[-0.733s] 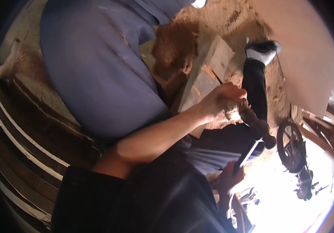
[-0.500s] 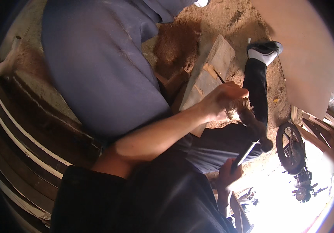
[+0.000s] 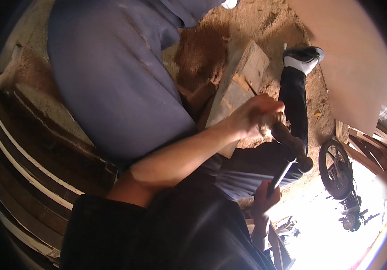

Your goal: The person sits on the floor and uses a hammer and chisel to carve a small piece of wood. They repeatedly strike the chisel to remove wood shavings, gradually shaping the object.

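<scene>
My left hand [image 3: 258, 114] is closed around a chisel [image 3: 252, 88], whose thin dark blade slants down to a pale cut patch on a wooden board [image 3: 220, 119]. The chisel's handle is mostly hidden in my fingers, and its end looks frayed. In my right hand [image 3: 263, 198] is a hammer [image 3: 292, 146] with a metal shaft and dark grip. The hammer's head lies right at the handle end below my left hand; it seems to touch it. The board runs obliquely beside my legs, and a second cut patch shows lower on it.
My bent left leg [image 3: 117, 67] fills the upper left, and my right foot [image 3: 303, 58] rests on sawdust-covered ground. Stacked boards [image 3: 27, 180] lie at left. A broad flat panel [image 3: 346, 67] stands at upper right. A motorcycle [image 3: 337, 175] stands at right in glaring light.
The hammer's head has moved slightly up and left, closer against the chisel's handle end. The whole view has shifted a little; the chisel stays on the same cut patch.
</scene>
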